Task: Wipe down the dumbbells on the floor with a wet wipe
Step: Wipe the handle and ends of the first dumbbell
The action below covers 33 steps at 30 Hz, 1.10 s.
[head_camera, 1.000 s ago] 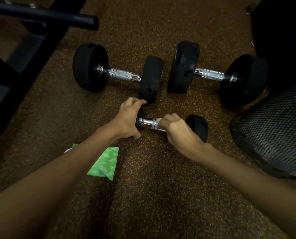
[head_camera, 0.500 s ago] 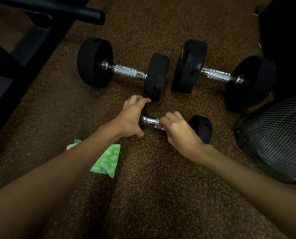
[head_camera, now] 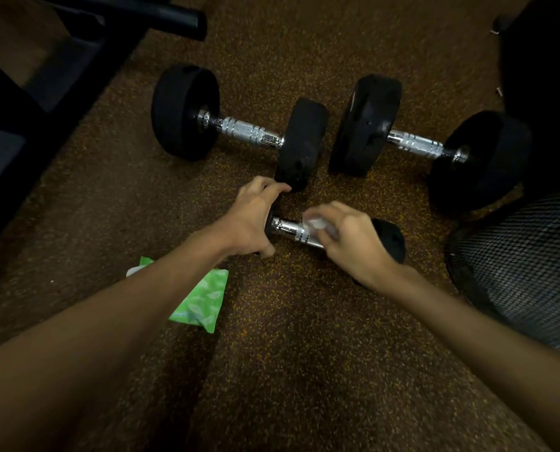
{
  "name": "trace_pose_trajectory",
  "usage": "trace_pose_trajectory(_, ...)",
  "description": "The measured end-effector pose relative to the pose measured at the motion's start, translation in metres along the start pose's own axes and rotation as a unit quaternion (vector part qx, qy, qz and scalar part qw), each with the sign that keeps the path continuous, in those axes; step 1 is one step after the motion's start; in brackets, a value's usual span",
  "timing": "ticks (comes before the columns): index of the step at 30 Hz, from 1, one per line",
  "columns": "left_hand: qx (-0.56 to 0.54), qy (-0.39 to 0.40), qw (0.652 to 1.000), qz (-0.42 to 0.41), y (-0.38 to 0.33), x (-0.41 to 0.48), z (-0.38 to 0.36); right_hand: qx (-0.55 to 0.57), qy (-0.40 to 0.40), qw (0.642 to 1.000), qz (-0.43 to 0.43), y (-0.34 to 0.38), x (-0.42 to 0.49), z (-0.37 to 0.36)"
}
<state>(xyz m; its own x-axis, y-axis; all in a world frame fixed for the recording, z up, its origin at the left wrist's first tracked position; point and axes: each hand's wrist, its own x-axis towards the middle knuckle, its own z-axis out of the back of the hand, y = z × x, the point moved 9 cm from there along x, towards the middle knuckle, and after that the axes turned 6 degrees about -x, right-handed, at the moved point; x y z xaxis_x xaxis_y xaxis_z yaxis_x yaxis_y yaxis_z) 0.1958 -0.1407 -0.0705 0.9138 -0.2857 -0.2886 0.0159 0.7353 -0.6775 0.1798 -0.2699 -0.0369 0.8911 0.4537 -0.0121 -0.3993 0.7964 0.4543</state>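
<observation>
Both hands on small dumbbell, wiping its handle.
Near left: green wipe pack [head_camera: 203, 300] on floor [head_camera: 304, 353]. Left hand [head_camera: 255, 220] clasps left head of small dumbbell [head_camera: 387, 238]; right hand [head_camera: 350, 241] pinches wet wipe [head_camera: 317, 223] against chrome handle. Right: black mesh bin [head_camera: 526, 272]. Far: two large dumbbells, left [head_camera: 239, 128] and right [head_camera: 415, 146], side by side.

The small dumbbell [head_camera: 386, 238] has a glossy chrome handle with knurled bands and matt black rubbery heads, as do both larger dumbbells [head_camera: 239, 128]. The floor [head_camera: 304, 353] looks rough, speckled brown. The green wipe packet [head_camera: 203, 298] is shiny plastic film. The basket [head_camera: 526, 265] is black mesh.
</observation>
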Motion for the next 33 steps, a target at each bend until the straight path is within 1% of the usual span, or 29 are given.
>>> trace_pose_trajectory(2,-0.002,0.001,1.000,0.002,0.001,0.000,0.000,-0.025,0.025,0.999,0.017,0.002,-0.008,-0.014)
trace_pose_trajectory(4,-0.011,-0.002,1.000,-0.001,0.002,-0.001,0.000,-0.020,0.003,1.000,0.017,0.000,-0.013,-0.009)
trace_pose_trajectory(6,-0.019,-0.001,1.000,-0.004,0.002,-0.002,0.000,0.000,-0.010,1.000,-0.013,-0.005,-0.009,-0.001)
trace_pose_trajectory(8,-0.024,-0.002,1.000,-0.008,0.002,-0.004,0.000,0.010,0.029,0.998,-0.059,-0.016,0.004,-0.007)
trace_pose_trajectory(11,-0.023,-0.007,1.000,-0.017,0.001,-0.007,-0.001,0.059,0.123,0.980,-0.145,-0.032,0.027,-0.023)
trace_pose_trajectory(13,-0.020,-0.012,1.000,-0.021,0.001,-0.010,-0.001,0.091,0.156,0.969,-0.166,-0.031,0.037,-0.033)
trace_pose_trajectory(17,-0.020,-0.021,0.999,-0.030,0.002,-0.011,-0.002,0.107,0.133,0.978,-0.120,-0.013,0.044,-0.035)
trace_pose_trajectory(19,-0.029,-0.021,0.999,-0.031,0.002,-0.011,-0.002,0.114,0.133,0.977,-0.120,-0.020,0.039,-0.032)
trace_pose_trajectory(23,-0.063,-0.039,0.997,-0.033,0.003,-0.015,-0.001,0.156,0.197,0.953,-0.170,-0.044,0.030,-0.037)
trace_pose_trajectory(26,-0.064,-0.047,0.996,-0.034,0.005,-0.019,-0.003,0.159,0.224,0.945,-0.178,-0.038,0.039,-0.048)
trace_pose_trajectory(29,-0.056,-0.052,0.996,-0.035,0.008,-0.020,-0.005,0.166,0.205,0.949,-0.170,-0.021,0.052,-0.055)
trace_pose_trajectory(33,-0.053,-0.051,0.997,-0.036,0.009,-0.018,-0.005,0.166,0.175,0.961,-0.135,-0.015,0.049,-0.046)
